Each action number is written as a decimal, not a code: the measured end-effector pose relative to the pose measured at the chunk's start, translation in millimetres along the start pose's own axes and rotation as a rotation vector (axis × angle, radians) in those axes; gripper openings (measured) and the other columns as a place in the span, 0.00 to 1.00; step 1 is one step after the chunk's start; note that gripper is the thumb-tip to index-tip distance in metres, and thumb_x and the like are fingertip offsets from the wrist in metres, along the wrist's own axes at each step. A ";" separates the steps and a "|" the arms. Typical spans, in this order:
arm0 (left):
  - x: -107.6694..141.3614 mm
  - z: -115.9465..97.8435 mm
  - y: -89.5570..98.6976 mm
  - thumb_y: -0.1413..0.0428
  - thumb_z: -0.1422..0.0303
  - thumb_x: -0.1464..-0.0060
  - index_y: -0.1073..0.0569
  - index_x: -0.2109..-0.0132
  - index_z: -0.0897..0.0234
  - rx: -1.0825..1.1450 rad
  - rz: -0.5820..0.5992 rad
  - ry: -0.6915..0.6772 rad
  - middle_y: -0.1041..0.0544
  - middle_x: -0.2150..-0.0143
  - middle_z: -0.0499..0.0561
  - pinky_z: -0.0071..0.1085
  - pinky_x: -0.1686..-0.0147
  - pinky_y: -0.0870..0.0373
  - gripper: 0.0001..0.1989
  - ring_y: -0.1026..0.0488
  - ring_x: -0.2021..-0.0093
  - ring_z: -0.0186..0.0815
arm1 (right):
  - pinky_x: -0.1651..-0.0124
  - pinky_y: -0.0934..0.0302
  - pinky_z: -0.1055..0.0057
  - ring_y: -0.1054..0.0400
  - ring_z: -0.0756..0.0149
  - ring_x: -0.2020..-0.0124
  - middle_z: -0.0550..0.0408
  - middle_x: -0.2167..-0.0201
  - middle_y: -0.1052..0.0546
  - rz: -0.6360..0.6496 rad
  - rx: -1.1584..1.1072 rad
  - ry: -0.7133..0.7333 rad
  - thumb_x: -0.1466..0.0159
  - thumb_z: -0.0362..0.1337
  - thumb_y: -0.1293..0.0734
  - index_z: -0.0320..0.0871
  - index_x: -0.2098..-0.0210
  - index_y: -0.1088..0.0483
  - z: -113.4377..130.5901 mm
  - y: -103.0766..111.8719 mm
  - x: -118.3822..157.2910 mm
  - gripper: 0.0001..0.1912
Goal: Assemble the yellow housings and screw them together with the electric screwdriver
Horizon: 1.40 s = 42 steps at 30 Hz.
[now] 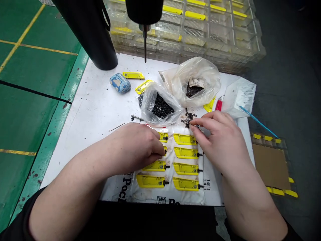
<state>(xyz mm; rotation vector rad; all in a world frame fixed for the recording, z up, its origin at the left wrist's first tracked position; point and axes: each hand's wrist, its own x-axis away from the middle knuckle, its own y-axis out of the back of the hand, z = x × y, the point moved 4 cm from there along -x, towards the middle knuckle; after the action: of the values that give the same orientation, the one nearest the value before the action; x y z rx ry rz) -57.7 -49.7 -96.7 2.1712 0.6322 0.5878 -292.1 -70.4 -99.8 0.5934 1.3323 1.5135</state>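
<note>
My right hand (217,142) reaches over a small scatter of black parts (188,117), its thumb and forefinger close together at the pile's front edge. Whether they pinch a piece is too small to tell. My left hand (135,147) is curled over the left column of yellow plastic parts (150,181), hiding its upper pieces. These parts lie in two columns on a white printed sheet (115,189), each with a black fitting at one end. Two clear plastic bags of black parts (160,107) (195,83) stand just beyond my hands.
An electric screwdriver (144,40) hangs above the white work surface (100,100), beside a black cylinder (87,33). Stacked clear trays (185,26) hold yellow parts behind. A blue patterned pouch (120,83) and loose yellow parts (133,75) lie far left; another tray (272,165) sits right.
</note>
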 end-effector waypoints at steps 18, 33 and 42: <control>3.8 2.9 10.8 0.39 0.70 0.37 0.14 0.63 0.56 0.005 -0.088 0.037 0.16 0.61 0.47 0.27 0.63 0.32 0.08 0.22 0.62 0.31 | 0.49 0.34 0.53 0.30 0.52 0.54 0.48 0.58 0.22 0.076 0.078 0.032 0.25 0.39 0.30 0.45 0.55 0.17 -5.3 -7.6 0.5 0.08; 2.7 5.4 11.4 0.40 0.70 0.37 0.13 0.58 0.55 0.025 -0.148 0.021 0.14 0.58 0.46 0.27 0.63 0.32 0.10 0.20 0.61 0.30 | 0.48 0.34 0.53 0.30 0.53 0.55 0.48 0.58 0.22 0.066 0.071 0.080 0.25 0.38 0.31 0.42 0.56 0.18 -4.2 -4.6 0.2 0.09; 4.0 5.0 10.2 0.39 0.70 0.38 0.12 0.58 0.53 0.006 -0.149 0.031 0.14 0.58 0.45 0.27 0.64 0.32 0.10 0.20 0.61 0.31 | 0.48 0.32 0.53 0.29 0.52 0.55 0.48 0.58 0.21 0.091 0.084 0.053 0.25 0.38 0.30 0.44 0.55 0.17 -6.3 -10.2 0.0 0.09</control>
<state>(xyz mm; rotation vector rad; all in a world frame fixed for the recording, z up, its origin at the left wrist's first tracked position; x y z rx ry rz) -49.2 -55.9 -90.8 2.1019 0.8059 0.5415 -293.9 -74.2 -111.1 0.6797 1.4321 1.5619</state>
